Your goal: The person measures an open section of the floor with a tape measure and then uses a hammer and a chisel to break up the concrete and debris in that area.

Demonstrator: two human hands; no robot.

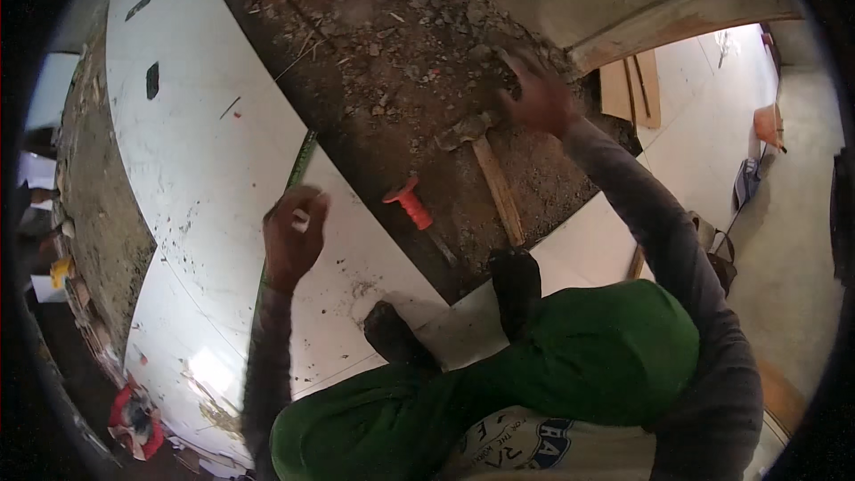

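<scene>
My left hand [296, 239] is over the white tile floor [209, 205], fingers curled in; a small white patch shows between them, and I cannot tell whether it is held or is tile behind. A thin green strip [304, 158] runs along the tile beneath that hand. My right hand [539, 100], slightly blurred, reaches over bare soil [383, 62] with thumb and fingers apart. Near it lies a hammer [496, 187] with a heavy metal head and wooden handle. Left of the hammer rests a chisel [413, 206] with a red-orange guarded grip, its shaft pointing toward my feet.
Loose stones and debris cover the soil strip. A concrete edge [686, 22] borders it at the upper right, with a brown board [630, 93] below. My dark shoes [515, 289] stand at the tile edge. A red-and-white bundle [135, 420] lies at the lower left.
</scene>
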